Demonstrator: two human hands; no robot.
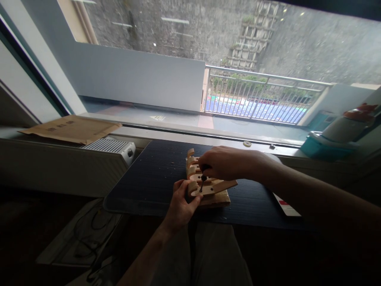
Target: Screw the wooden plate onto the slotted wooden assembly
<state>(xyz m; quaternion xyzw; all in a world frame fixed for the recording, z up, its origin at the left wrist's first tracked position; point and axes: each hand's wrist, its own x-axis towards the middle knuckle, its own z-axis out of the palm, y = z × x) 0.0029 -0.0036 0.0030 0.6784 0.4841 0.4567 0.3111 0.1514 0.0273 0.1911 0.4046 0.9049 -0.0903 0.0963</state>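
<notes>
A wooden piece [218, 187] with a curled end and dark holes lies slanted on a wooden block [220, 199]. My left hand [181, 204] is closed on its curled end, with thumb and fingers on either side. From above, my right hand [218, 162] grips a dark screwdriver [203, 183]. The screwdriver's thin shaft points down, and its tip meets the wooden piece beside my left thumb. Most of its handle is hidden in my fist. Behind, several similar curled wooden pieces [193, 169] stand in a row, partly covered by my right hand.
The dark table [149, 178] stands against a window sill holding a tape roll [247, 143] and a small object [272, 146]. A white and red card [287, 204] lies under my right forearm. To the left are a brown envelope [74, 128] and a radiator [119, 147].
</notes>
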